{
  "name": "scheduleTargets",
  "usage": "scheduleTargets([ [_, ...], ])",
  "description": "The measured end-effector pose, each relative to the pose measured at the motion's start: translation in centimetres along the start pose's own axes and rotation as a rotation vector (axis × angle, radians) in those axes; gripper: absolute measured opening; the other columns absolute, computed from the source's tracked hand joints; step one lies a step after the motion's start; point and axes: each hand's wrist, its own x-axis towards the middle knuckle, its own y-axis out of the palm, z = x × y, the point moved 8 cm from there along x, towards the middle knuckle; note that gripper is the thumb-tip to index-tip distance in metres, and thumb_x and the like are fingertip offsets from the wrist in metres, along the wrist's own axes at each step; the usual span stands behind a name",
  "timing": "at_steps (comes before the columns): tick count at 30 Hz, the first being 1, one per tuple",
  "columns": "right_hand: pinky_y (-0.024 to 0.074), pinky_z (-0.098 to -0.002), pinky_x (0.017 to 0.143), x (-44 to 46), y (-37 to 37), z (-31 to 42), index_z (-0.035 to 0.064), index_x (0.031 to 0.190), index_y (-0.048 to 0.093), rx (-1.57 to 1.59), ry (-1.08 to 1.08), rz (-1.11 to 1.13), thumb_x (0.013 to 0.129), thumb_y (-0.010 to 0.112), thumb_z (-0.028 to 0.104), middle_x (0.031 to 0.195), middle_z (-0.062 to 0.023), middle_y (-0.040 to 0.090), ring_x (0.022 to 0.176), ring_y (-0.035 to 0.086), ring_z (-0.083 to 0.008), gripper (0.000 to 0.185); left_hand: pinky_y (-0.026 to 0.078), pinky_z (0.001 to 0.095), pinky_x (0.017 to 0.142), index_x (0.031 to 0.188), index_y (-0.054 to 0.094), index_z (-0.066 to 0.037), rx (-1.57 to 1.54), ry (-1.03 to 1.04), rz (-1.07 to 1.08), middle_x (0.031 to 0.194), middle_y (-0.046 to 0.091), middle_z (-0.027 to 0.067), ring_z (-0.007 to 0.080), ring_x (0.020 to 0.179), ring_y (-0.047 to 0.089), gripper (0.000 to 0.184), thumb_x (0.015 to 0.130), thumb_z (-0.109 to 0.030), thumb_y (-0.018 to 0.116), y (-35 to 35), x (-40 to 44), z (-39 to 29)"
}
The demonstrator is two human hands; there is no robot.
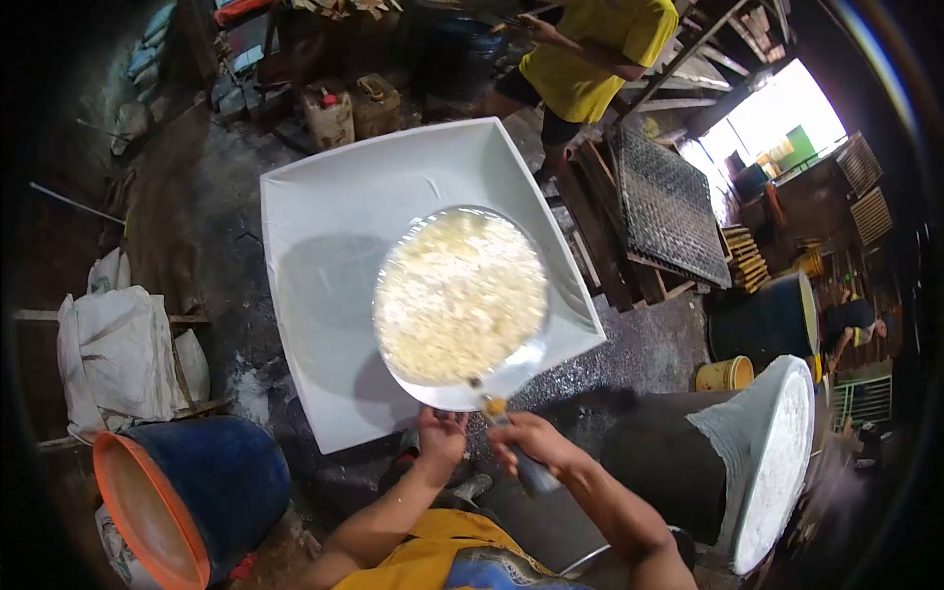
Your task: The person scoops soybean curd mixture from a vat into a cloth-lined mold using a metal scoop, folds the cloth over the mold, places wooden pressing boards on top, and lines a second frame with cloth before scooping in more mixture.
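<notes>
A large round metal scoop pan (526,362), full of pale, wet, lumpy curds (462,295), is tilted over a big white square tray (324,295). My right hand (539,444) is wrapped round its grey handle (536,477), near an orange-yellow part by the rim. At the pan's near edge, my left hand (442,433) holds it from below, its fingertips partly hidden under the rim. The tray has raised walls, and the part of its floor left of the pan looks bare.
A blue drum (226,482) with an orange rim stands at lower left; a dark drum (669,452) topped by white cloth is at lower right. Beyond the tray stands a person in yellow (590,59), near jerrycans (329,118) and a stacked metal rack (669,197).
</notes>
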Motion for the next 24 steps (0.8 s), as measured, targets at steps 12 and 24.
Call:
scheduleTargets([
  [12, 0.0457, -0.0365, 0.043, 12.5, -13.0, 13.1, -0.0068, 0.092, 0.049, -0.579, -0.650, -0.994, 0.084, 0.060, 0.006, 0.062, -0.0108, 0.056, 0.048, 0.056, -0.0204, 0.019, 0.041, 0.0402, 0.087, 0.107, 0.053, -0.014, 0.159, 0.050, -0.186, 0.106, 0.053, 0.0023, 0.0192, 0.095, 0.049, 0.028, 0.081, -0.020, 0.064, 0.2, -1.5, -1.1],
  [24, 0.0469, -0.0311, 0.056, -35.7, -18.7, -16.3, 0.0059, 0.104, 0.048, 0.481, -1.302, -1.435, 0.090, 0.058, 0.007, 0.070, -0.0049, 0.052, 0.059, 0.053, -0.0142, 0.017, 0.030, 0.0488, 0.104, 0.129, 0.035, -0.002, 0.892, -0.019, -0.077, 0.129, 0.039, 0.0169, 0.0333, 0.118, 0.047, 0.079, 0.080, -0.055, 0.065, -0.3, -3.9, 5.9],
])
